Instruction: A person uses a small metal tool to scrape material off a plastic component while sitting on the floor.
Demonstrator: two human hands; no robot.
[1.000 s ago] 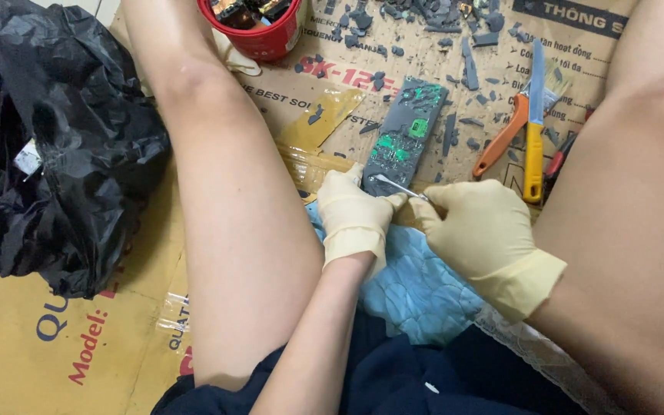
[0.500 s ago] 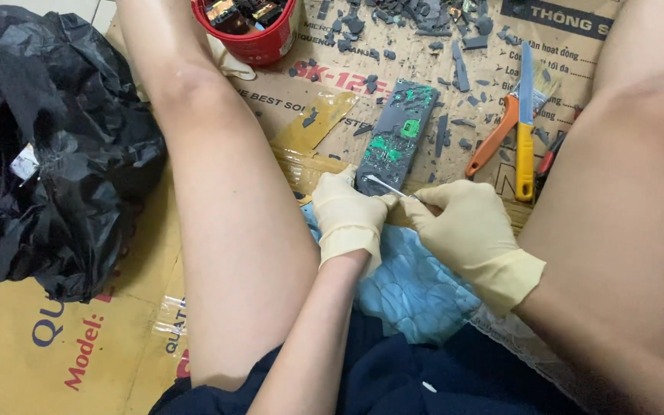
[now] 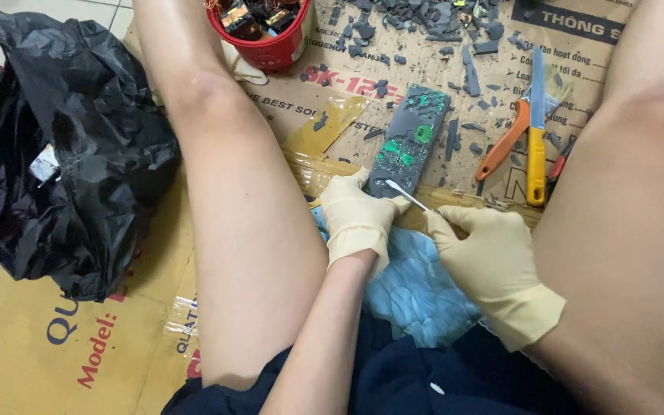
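With the gloved left hand (image 3: 356, 219) pinching the long grey-coated green circuit board (image 3: 410, 142) and the gloved right hand (image 3: 493, 261) gripping a thin metal pick (image 3: 406, 194), a slip could likely stab the near left fingers.

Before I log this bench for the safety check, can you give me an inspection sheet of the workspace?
Surface: flattened cardboard on a tiled floor.
Job's things: grey circuit board with green patches; thin metal tool on its near end.
Clutter: grey chips, red tub of parts, yellow-handled knife, orange-handled tool.
Grips: left hand, gloved, steadies the board; right hand, gloved, holds the tool.
Cables: nothing seen.
Surroundings: black plastic bag, blue cloth on the lap.
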